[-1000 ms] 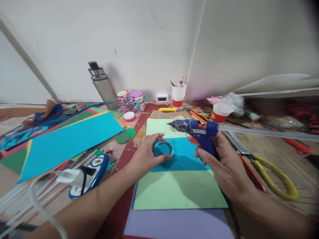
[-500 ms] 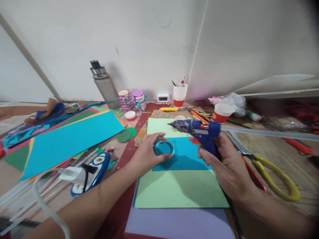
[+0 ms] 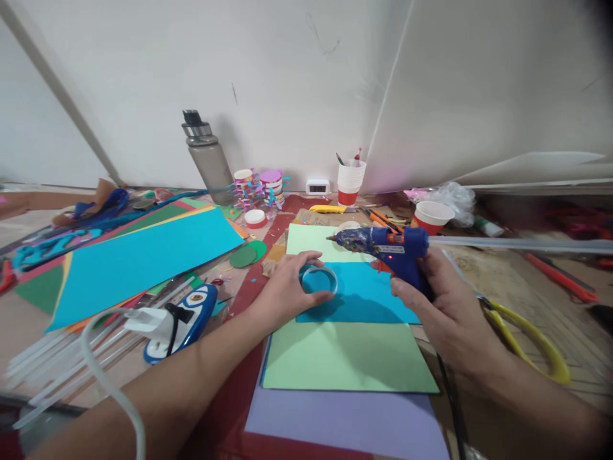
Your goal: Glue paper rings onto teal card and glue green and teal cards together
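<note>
My left hand [image 3: 287, 287] curls its thumb and fingers around a thin white ring [image 3: 336, 281], which sits on a blue paper sheet [image 3: 368, 300]. Through the ring the blue of the sheet shows. In my right hand [image 3: 445, 300] is a blue glue gun [image 3: 378, 241], held level above the sheet. Its nozzle points left, above and just beyond the ring, apart from it. A clear glue stick [image 3: 507, 244] juts from the gun's back, and a small red light glows on its side. Light green paper [image 3: 349, 364] lies beneath the blue sheet.
Large scissors [image 3: 541, 338] lie beside my right forearm. Left are coloured sheets [image 3: 143, 262], loose glue sticks [image 3: 71, 370] and a blue-white power strip [image 3: 201, 319] with a plugged-in cable. A bottle [image 3: 211, 163], paper cups [image 3: 351, 182], a clock [image 3: 317, 186] and a yellow cutter [image 3: 330, 209] stand or lie behind.
The whole view has shifted slightly. The glue gun tilts a little differently, and its glue stick shows more plainly at the back. Both hands keep their holds.
</note>
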{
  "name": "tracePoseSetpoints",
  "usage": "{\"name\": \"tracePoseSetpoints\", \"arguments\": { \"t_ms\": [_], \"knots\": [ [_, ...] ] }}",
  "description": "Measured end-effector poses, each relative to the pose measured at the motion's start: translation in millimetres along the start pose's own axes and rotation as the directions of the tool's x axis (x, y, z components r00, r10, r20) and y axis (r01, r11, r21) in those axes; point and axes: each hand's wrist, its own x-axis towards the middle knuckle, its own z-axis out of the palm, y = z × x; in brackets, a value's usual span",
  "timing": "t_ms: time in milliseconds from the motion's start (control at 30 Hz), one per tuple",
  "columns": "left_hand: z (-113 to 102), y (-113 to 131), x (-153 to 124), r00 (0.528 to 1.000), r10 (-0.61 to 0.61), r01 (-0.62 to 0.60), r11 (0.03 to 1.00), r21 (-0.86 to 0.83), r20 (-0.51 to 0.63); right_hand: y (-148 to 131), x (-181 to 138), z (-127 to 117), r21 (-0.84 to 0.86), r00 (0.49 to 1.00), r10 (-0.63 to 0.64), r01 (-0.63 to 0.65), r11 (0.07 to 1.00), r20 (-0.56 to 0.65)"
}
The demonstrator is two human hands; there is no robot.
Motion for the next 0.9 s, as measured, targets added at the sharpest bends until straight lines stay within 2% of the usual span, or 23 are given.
{"name": "tracePoseSetpoints", "arguments": {
  "t_ms": [267, 433, 567, 700, 900],
  "knots": [
    [1.0, 1.5, 0.8, 0.999, -0.029, 0.029, 0.999, -0.021, 0.013, 4.1, 2.6, -7.9, -0.141, 0.996, -0.043, 0.054, 0.989, 0.081],
    [2.8, 1.2, 0.2, 0.999, -0.048, 0.048, 0.998, -0.050, -0.005, 1.7, 7.2, -13.4, -0.347, 0.977, -0.099, 0.161, 0.924, 0.190],
    [4.8, -1.1, 0.5, 0.999, -0.037, 0.037, 0.998, -0.048, 0.006, 0.7, 9.4, -15.8, -0.415, 0.965, -0.100, 0.197, 0.888, 0.243],
    [6.7, -4.0, 1.8, 0.999, -0.036, 0.037, 0.998, -0.044, 0.009, 2.3, 8.4, -13.5, -0.500, 0.969, -0.090, 0.196, 0.843, 0.229],
    [7.6, -6.5, 3.2, 0.999, -0.037, 0.037, 0.997, -0.063, 0.002, 11.4, 2.8, -2.8, -0.612, 0.965, -0.144, 0.252, 0.749, 0.221]
  ]
}}
